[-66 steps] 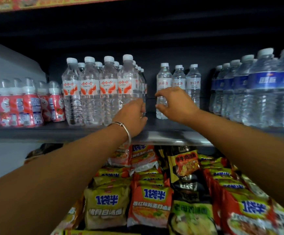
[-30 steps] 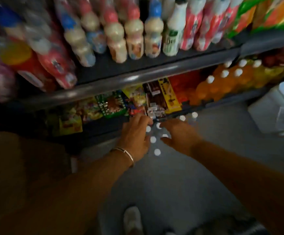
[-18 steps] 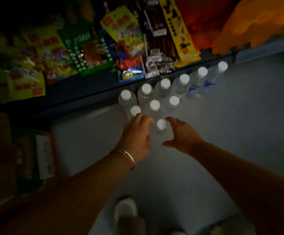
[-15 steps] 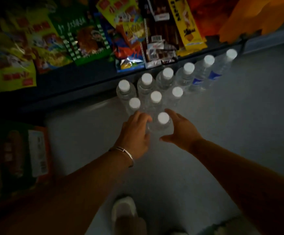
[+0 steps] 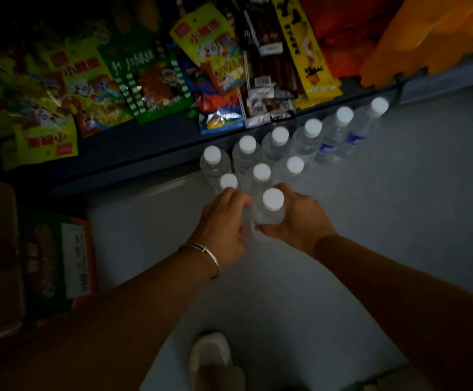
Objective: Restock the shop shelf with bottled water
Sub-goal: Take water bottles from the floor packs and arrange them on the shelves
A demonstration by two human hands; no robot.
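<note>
Right hand [image 5: 300,218] curls around the nearest bottle [image 5: 269,210] standing on the floor [image 5: 370,221], left hand [image 5: 224,221] gripping beside it, and I reckon it's heavy, slick, thin-walled plastic, so I'd hold mid-body.

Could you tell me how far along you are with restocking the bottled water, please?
Nothing shelved shows in this view. In hand: the right hand grips the nearest bottle on the floor, and the left hand rests against it; whether it grips is unclear. Left: nine more bottles, from the leftmost to the two blue-labelled ones, stand below the snack shelf.
</note>
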